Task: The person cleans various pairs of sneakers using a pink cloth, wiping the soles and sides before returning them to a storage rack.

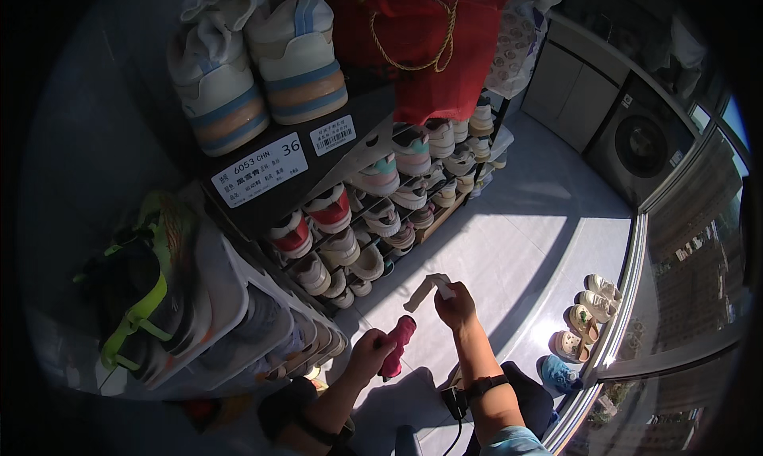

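My left hand (371, 350) grips a short rolled bundle of magenta fabric (396, 349) with dark ends, which looks like a folded compact umbrella. A limp, pale strip (421, 293) hangs from my right hand (456, 306), its upper end pinched in the fingers. Whether the strip is cloth or paper I cannot tell. Both hands are in front of me above the sunlit tile floor (501, 241), the strip apart from the magenta bundle.
Ahead to the left, a shoe rack (441, 219) holds several rows of shoes. White sneakers (305, 57) top a black shoebox (357, 152) beside a red bag (441, 92). Stacked shoe holders (238, 289) stand left. Loose shoes (581, 319) line the window; a washing machine (641, 143) stands beyond.
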{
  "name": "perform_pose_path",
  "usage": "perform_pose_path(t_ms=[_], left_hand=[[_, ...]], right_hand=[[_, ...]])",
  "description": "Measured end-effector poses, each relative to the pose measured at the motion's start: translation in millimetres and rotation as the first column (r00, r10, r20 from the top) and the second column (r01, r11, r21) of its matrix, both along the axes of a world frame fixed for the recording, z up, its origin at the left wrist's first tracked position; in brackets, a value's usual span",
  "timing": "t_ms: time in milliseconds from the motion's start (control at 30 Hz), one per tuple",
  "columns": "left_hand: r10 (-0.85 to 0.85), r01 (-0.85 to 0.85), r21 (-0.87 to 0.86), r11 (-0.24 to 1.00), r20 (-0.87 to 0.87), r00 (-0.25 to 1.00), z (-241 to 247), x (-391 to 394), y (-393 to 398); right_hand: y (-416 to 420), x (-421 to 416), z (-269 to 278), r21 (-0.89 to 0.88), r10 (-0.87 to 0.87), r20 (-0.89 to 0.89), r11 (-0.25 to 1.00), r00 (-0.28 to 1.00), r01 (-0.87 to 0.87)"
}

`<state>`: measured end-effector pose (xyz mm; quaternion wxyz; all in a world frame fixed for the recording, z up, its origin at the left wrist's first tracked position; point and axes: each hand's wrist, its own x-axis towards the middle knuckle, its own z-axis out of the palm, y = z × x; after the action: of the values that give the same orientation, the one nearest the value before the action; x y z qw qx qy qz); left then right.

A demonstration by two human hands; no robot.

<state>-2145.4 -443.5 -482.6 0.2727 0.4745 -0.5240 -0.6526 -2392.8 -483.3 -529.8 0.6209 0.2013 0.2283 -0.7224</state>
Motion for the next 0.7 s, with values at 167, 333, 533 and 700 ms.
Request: perform_pose_path(t_ms=[167, 333, 533, 700], left_hand=[[0.091, -0.101, -0.145, 0.984, -0.074, 0.993, 44, 18, 14], [0.078, -0.097, -0.102, 0.99, -0.177, 0.981, 91, 24, 47], [0.088, -0.124, -0.234, 0.964, -0.162, 0.983, 128, 78, 75], [0.113, -0.18, -0.312, 0.933, -0.221, 0.969, 163, 94, 91]], right_hand=[[-9, -8, 203, -0.381, -0.36, -0.518, 0.909, 0.776, 0.168], [-4, 3, 374, -0.7, -0.708, -0.699, 0.646, -0.105, 0.304], [-53, 100, 521, -0.81, -0.574, -0.303, 0.576, -0.761, -0.111], [-107, 139, 518, -0.121, -0.293, -0.367, 0.956, -0.883, -0.267]])
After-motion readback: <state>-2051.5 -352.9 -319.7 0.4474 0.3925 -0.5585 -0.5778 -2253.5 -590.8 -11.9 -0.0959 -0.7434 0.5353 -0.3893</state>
